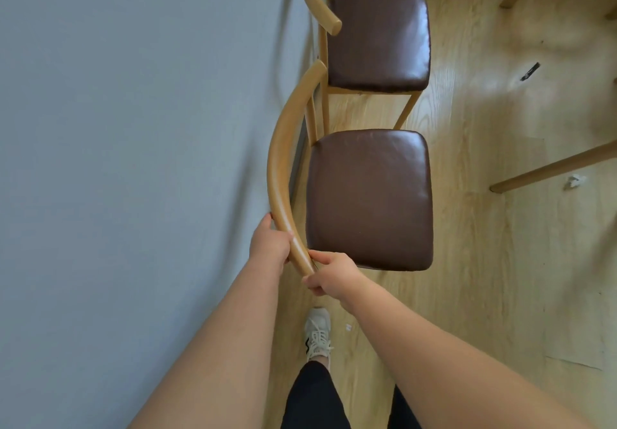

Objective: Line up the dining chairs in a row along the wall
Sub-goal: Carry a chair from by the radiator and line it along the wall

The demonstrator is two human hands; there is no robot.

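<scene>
Two dining chairs with curved wooden backrests and brown leather seats stand side by side against the grey wall (133, 128). The near chair (369, 198) has its backrest toward the wall. My left hand (269, 241) wraps the lower end of that backrest from the wall side. My right hand (329, 273) grips the tip of the same backrest rail from the seat side. The far chair (379, 39) stands just beyond, its backrest also along the wall, a narrow gap between the two seats.
Light wooden floor (484, 261) spreads to the right. Wooden furniture legs (551, 168) slant in at the right edge and top right. Small scraps lie on the floor, one dark (530, 71), one white (575, 181). My foot in a white sneaker (318, 331) is below the near chair.
</scene>
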